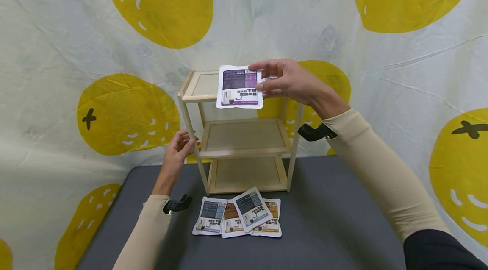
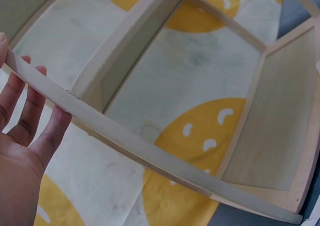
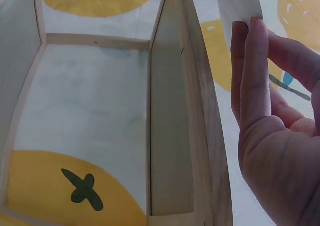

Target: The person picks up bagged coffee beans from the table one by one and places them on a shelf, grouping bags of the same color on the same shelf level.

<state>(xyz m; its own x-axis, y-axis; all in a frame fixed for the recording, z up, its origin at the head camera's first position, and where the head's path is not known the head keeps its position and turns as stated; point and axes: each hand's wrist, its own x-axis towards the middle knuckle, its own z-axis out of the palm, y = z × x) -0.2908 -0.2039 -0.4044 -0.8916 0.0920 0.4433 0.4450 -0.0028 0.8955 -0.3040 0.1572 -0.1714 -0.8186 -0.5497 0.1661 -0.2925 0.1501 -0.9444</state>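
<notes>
In the head view, my right hand (image 1: 295, 85) pinches a white and purple coffee sachet (image 1: 239, 90) by its right edge, in front of and over the top board of a wooden three-tier shelf (image 1: 245, 136). From the right wrist, only the pale back of the sachet (image 3: 237, 3) shows at my fingertips (image 3: 256, 31). My left hand (image 1: 177, 149) holds the shelf's front left post at about the middle board's height. Up close, its thumb lies on one side of that post (image 2: 125, 126) and its fingers (image 2: 52, 126) on the other.
On the grey table (image 1: 328, 223), before the shelf, several sachets lie in an overlapping row. A blue-labelled sachet (image 1: 211, 215) is at the left, a dark-labelled sachet (image 1: 250, 206) lies tilted on top, and a brown-labelled sachet (image 1: 273, 228) is at the right. A fruit-patterned curtain (image 1: 251, 20) hangs behind.
</notes>
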